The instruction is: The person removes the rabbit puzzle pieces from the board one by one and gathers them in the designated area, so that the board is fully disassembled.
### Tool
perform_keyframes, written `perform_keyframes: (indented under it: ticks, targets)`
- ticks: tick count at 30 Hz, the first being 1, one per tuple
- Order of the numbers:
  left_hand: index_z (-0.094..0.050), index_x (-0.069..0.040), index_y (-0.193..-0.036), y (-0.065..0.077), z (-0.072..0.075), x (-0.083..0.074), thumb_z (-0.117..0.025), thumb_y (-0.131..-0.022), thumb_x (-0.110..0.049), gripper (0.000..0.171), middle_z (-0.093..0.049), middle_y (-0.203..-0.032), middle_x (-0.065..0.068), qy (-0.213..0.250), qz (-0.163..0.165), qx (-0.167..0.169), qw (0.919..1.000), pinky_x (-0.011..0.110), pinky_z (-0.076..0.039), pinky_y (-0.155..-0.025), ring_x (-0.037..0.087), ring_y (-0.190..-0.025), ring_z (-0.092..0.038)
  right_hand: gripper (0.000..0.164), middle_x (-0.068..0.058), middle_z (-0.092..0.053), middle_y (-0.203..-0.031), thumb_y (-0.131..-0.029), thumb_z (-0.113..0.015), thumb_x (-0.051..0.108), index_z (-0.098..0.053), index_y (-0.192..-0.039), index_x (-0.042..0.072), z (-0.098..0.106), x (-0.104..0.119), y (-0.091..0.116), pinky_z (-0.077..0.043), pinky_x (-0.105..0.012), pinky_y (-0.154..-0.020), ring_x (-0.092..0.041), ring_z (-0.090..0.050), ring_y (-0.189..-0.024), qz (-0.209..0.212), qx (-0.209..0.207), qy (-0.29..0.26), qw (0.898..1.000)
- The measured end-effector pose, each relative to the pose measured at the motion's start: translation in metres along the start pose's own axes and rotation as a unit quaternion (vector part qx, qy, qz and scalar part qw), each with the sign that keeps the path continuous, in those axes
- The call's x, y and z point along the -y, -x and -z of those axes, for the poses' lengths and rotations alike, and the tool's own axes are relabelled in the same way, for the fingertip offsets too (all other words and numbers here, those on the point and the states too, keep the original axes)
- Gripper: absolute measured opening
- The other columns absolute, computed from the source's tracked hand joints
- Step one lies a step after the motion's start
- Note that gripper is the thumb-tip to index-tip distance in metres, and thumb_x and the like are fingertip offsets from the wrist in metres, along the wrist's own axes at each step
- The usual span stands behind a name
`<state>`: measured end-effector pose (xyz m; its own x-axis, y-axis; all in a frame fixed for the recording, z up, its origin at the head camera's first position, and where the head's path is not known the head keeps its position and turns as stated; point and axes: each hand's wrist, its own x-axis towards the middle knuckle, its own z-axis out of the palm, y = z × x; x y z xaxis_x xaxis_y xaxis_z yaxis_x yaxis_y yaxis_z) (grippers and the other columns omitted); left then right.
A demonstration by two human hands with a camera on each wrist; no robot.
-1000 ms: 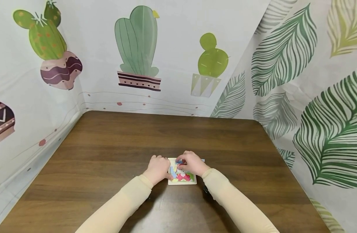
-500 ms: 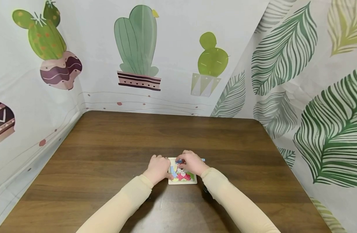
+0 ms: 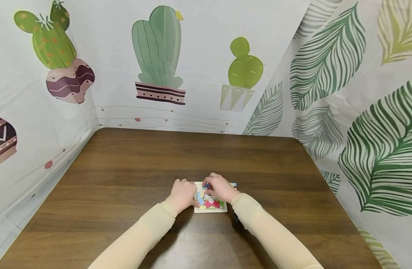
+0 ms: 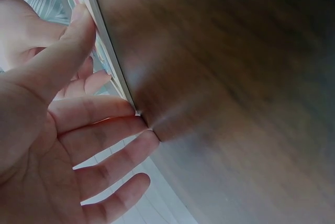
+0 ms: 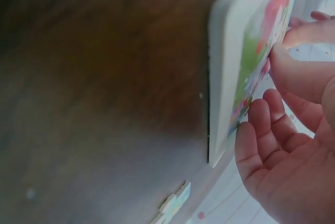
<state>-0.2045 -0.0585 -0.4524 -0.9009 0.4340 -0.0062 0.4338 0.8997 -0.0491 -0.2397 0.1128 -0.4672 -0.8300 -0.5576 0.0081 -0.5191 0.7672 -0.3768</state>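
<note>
A small jigsaw puzzle board, pale-rimmed with a red, green and blue picture, lies flat on the table. At its left side is my left hand; the thumb presses on the rim while fairly straight fingers touch the edge. My right hand reaches over the board's upper part, its thumb and index finger pinching a blue puzzle piece at the surface. Fingers hide much of that piece, so whether it sits in its slot cannot be told. In the right wrist view, thumb and index tips meet close against the picture.
A loose puzzle piece lies on the wooden table beyond the board's right side, partly behind the right hand in the head view. Behind the table hangs a white cloth printed with cacti and leaves.
My right hand has shifted very slightly left and away, showing more of the loose piece behind it. The left hand and the board stay in place.
</note>
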Motion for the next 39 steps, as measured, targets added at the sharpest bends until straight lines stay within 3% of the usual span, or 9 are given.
perform_keyframes:
  ticks: [15, 22, 28, 33, 39]
  targets:
    - [-0.068, -0.014, -0.077, -0.0004, 0.0038, 0.0004, -0.075, -0.065, -0.060, 0.049, -0.063, -0.077, 0.001, -0.002, 0.004, 0.013, 0.9999, 0.034, -0.041, -0.067, 0.020, -0.071, -0.054, 0.023, -0.003, -0.054, -0.099, -0.084, -0.072, 0.016, -0.057, -0.100, 0.014, -0.0002, -0.0007, 0.0004, -0.047, -0.039, -0.087, -0.020, -0.052, -0.090, -0.004, -0.012, -0.021, 1.000]
    - [-0.070, -0.012, -0.082, -0.0007, 0.0031, 0.0000, -0.076, -0.064, -0.060, 0.051, -0.066, -0.082, 0.002, -0.002, 0.004, 0.008, 1.0000, 0.035, -0.041, -0.068, 0.021, -0.074, -0.055, 0.039, -0.006, -0.057, -0.105, -0.083, -0.073, 0.018, -0.059, -0.118, 0.010, 0.0012, -0.0019, 0.0015, -0.048, -0.038, -0.090, -0.019, -0.055, -0.092, -0.010, -0.011, -0.028, 1.000]
    - [-0.069, -0.014, -0.080, -0.0010, 0.0032, -0.0006, -0.076, -0.064, -0.060, 0.050, -0.064, -0.079, 0.001, -0.004, 0.004, 0.008, 0.9999, 0.035, -0.040, -0.067, 0.021, -0.074, -0.055, 0.026, -0.006, -0.053, -0.097, -0.084, -0.073, 0.016, -0.064, -0.107, 0.011, 0.0025, -0.0025, 0.0031, -0.049, -0.036, -0.083, -0.018, -0.051, -0.085, -0.010, -0.015, -0.039, 0.999]
    - [-0.069, -0.013, -0.080, -0.0007, 0.0022, -0.0007, -0.076, -0.064, -0.060, 0.050, -0.064, -0.079, 0.001, -0.003, 0.005, 0.007, 1.0000, 0.034, -0.040, -0.067, 0.021, -0.074, -0.055, 0.026, -0.005, -0.053, -0.094, -0.083, -0.073, 0.018, -0.063, -0.107, 0.014, 0.0023, -0.0039, 0.0045, -0.047, -0.036, -0.079, -0.017, -0.050, -0.082, -0.010, -0.018, -0.038, 0.999]
    - [-0.070, -0.011, -0.084, 0.0005, 0.0017, -0.0010, -0.077, -0.063, -0.059, 0.052, -0.066, -0.083, 0.003, 0.006, 0.003, 0.002, 1.0000, 0.035, -0.040, -0.068, 0.021, -0.074, -0.055, 0.030, -0.005, -0.056, -0.096, -0.083, -0.073, 0.019, -0.060, -0.108, 0.007, 0.0006, -0.0032, 0.0053, -0.050, -0.035, -0.081, -0.017, -0.053, -0.084, -0.021, -0.028, -0.029, 0.999]
